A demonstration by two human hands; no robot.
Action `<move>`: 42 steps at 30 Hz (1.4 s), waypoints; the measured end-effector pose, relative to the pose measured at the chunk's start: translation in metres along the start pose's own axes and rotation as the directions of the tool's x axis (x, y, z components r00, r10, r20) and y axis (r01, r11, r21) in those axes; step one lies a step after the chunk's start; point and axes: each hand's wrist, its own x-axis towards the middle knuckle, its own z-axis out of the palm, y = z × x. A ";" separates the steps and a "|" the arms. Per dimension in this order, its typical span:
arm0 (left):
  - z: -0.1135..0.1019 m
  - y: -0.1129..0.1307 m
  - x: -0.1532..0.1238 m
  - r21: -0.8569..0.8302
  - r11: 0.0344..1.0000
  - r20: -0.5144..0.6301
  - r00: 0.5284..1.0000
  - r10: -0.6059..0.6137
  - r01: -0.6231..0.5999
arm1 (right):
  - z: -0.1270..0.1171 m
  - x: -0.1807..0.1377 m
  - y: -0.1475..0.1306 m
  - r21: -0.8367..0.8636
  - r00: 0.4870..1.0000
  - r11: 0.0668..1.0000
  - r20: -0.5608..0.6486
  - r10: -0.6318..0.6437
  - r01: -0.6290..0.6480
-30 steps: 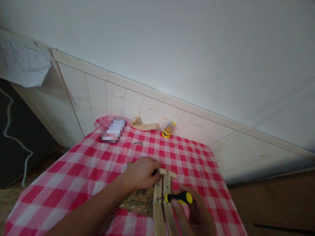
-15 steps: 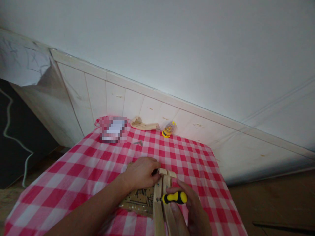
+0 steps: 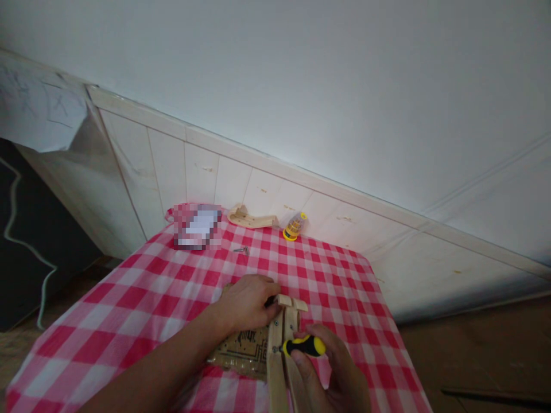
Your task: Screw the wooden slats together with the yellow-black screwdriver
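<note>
Currently pinching a yellow-and-black screwdriver [image 3: 305,346] in the right hand [image 3: 338,367], against a screw [image 3: 276,349] in wooden strips [image 3: 276,376], on the checked tablecloth [image 3: 344,287] beside a brown mat [image 3: 241,362]. Touching the strips' far end with the left hand [image 3: 253,301], fingers curled; cannot tell whether pinching.

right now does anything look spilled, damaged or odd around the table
No spill shows around the yellow-and-black screwdriver, but the white wall panelling behind the checkered tablecloth has scattered brownish marks, perhaps chips, breaking its pale surface.
</note>
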 end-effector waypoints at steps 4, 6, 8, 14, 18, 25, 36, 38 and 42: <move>0.001 0.000 0.001 0.000 1.000 -0.015 1.000 0.009 -0.009 | 0.002 -0.001 0.002 0.005 0.999 0.999 -0.037 0.034 -0.034; 0.001 0.000 0.000 0.000 1.000 -0.017 1.000 0.010 -0.010 | 0.003 -0.002 0.002 0.014 0.998 0.999 -0.051 0.046 -0.045; 0.000 0.001 0.000 0.000 1.000 -0.015 1.000 0.007 -0.007 | 0.005 -0.002 0.002 0.020 0.997 0.998 -0.062 0.056 -0.055; -0.002 0.002 0.000 -0.004 1.000 -0.008 1.000 -0.006 0.006 | 0.011 -0.007 0.001 0.040 0.988 0.995 -0.115 0.100 -0.096; -0.002 0.002 0.000 -0.005 1.000 -0.009 1.000 0.005 -0.005 | 0.011 -0.007 0.001 0.030 0.990 0.994 -0.093 0.106 -0.103; -0.001 0.002 0.000 -0.004 1.000 -0.005 1.000 -0.007 0.007 | 0.010 -0.005 -0.004 0.044 0.992 0.994 -0.078 0.104 -0.101; 0.000 0.000 0.001 0.002 1.000 0.002 1.000 0.011 -0.011 | 0.013 -0.001 0.001 0.169 0.966 0.956 -0.059 0.252 -0.239; 0.000 0.000 0.001 0.010 1.000 -0.003 1.000 0.011 -0.011 | 0.013 0.003 0.006 0.208 0.956 0.939 -0.047 0.289 -0.273; 0.001 0.000 0.001 0.010 1.000 -0.023 0.999 0.025 -0.025 | 0.013 0.013 0.012 0.224 0.956 0.937 -0.055 0.287 -0.268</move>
